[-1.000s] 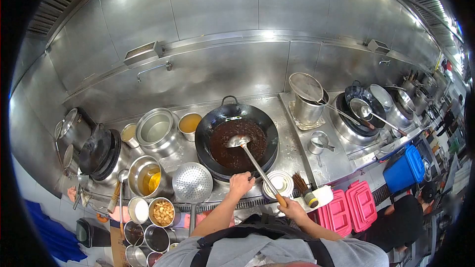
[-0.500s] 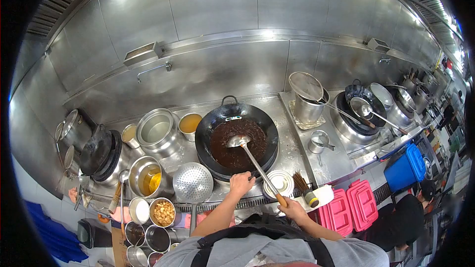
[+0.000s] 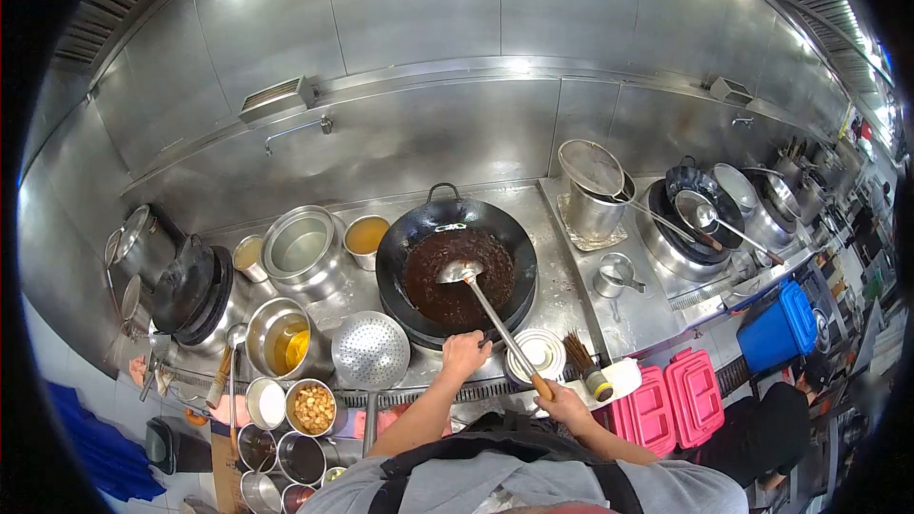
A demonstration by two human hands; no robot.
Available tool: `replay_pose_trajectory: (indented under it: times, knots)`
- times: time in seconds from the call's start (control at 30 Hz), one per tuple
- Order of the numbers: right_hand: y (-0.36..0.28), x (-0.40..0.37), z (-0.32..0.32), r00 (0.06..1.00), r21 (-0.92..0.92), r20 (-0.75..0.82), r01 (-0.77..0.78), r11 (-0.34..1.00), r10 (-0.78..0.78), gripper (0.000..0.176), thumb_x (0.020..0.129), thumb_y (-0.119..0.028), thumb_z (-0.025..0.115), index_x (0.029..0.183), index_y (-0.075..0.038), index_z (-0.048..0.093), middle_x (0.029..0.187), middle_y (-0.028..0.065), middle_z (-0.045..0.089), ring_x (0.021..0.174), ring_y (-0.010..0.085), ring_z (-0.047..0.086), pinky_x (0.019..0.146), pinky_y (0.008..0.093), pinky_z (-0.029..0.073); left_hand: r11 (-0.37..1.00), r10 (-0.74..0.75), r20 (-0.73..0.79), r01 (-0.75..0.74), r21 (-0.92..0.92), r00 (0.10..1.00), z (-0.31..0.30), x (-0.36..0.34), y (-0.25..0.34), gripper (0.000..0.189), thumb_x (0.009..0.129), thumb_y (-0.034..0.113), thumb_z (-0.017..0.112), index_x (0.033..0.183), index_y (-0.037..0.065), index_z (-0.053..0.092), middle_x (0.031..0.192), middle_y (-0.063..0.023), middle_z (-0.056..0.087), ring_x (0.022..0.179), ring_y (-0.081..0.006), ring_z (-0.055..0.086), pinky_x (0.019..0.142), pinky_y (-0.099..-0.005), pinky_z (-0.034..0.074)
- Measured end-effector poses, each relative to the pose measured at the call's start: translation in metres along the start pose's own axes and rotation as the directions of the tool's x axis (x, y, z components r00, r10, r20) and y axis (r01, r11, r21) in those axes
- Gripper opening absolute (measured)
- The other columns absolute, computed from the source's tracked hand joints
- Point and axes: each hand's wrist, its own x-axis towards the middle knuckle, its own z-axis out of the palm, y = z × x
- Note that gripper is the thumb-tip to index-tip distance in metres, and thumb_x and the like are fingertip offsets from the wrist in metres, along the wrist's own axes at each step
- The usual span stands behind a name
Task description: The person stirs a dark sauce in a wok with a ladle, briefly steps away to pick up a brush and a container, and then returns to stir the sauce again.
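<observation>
A black wok (image 3: 519, 238) with a far loop handle sits on the burner in the middle, holding a dark reddish-brown sauce (image 3: 457, 266). My left hand (image 3: 466, 356) is closed at the wok's near edge, gripping its near handle, which is mostly hidden by the fingers. The long-handled metal ladle (image 3: 486, 305) rests with its bowl in the sauce. My right hand (image 3: 566, 405) wraps around the wooden end of its handle. Left of my left hand is a perforated strainer (image 3: 371, 350). White stacked bowls (image 3: 538, 354) lie between the wok and my right hand.
At left are a pot of yellow liquid (image 3: 288, 347), a large pot (image 3: 300, 247) and a cup of brown chunks (image 3: 312, 409). A bamboo brush (image 3: 586, 362) and pink bins (image 3: 695, 390) are at right. A person in black (image 3: 762, 433) is beyond them.
Both hands, the wok and the ladle keep practically the same places. The person in black at the right has shifted slightly.
</observation>
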Motion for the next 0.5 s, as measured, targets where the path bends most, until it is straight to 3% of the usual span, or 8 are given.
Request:
replay_pose_trajectory:
  times: [0.37, 0.5]
  knots:
    - [-0.001, -0.001, 0.001, 1.0, 0.0, 0.004, -0.018, 1.0, 0.018, 0.058, 0.087, -0.041, 0.062, 0.133, -0.007, 0.053, 0.109, 0.0272, 0.065, 0.104, 0.0417, 0.063, 0.089, 0.0459, 0.049, 1.0, 0.006, -0.01, -0.006, 0.008, 1.0, 0.001, 0.0, 0.0, 0.028, 0.081, 0.036, 0.069, 0.082, 0.009, 0.065, 0.078, -0.0161, 0.07, 0.078, -0.035, 0.068, 0.076, -0.0461, 0.052]
    - [0.01, 0.004, 0.008, 0.998, 0.0, -0.042, 0.036, 0.999, -0.036, 0.059, 0.086, -0.04, 0.064, 0.134, -0.006, 0.053, 0.1, 0.0261, 0.067, 0.094, 0.0398, 0.066, 0.082, 0.045, 0.05, 1.0, 0.014, -0.016, -0.014, 0.004, 1.0, 0.002, 0.0, -0.001, 0.028, 0.08, 0.036, 0.069, 0.081, 0.009, 0.065, 0.077, -0.0159, 0.069, 0.076, -0.0349, 0.068, 0.075, -0.0463, 0.052]
